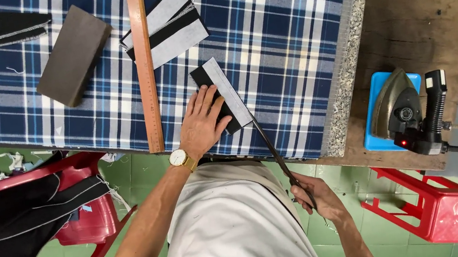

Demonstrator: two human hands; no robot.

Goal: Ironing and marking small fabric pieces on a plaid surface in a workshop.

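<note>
Plaid-covered table [287, 31], cutting just under way

Left hand [202, 121] is lying flat, fingers spread, pinning the black-and-grey fabric piece [223, 93] near the table's front edge; right hand [321, 198] is gripping closed around the scissors [278, 160] (blades reaching its lower corner), most of the trimming apparently remaining.

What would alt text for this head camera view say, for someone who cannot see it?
A person's left hand presses a small black and grey fabric piece flat on a blue plaid-covered table, while the right hand holds long scissors pointing at its edge. A wooden ruler lies alongside; an iron rests to the right.
</note>
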